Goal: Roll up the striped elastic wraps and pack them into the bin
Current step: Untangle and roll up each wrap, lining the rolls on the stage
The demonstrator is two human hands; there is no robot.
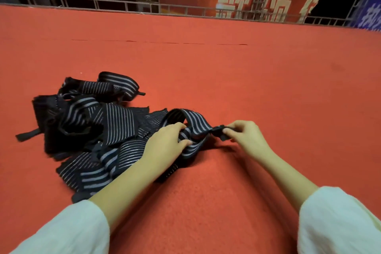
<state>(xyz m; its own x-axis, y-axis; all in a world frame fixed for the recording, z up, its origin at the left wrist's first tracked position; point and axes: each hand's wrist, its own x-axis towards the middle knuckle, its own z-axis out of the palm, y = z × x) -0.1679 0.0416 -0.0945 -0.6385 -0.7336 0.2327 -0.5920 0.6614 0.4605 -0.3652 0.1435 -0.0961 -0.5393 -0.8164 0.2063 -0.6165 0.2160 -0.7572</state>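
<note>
A tangled heap of striped elastic wraps (99, 130) (black, with thin pale lines) sprawls flat at about 9 o'clock. From its 3 o'clock edge a broad-striped wrap (195, 125) arches up in a loop, gripped mid-strip by the left hand (165, 142), its black end tab (219, 132) pinched by the right hand (247, 136).

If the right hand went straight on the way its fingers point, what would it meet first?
Its fingers point leftward. Beyond the black end tab the right hand pinches, it would first meet the raised loop of the striped wrap, then probably the left hand gripping that wrap, though depth is unclear.
</note>
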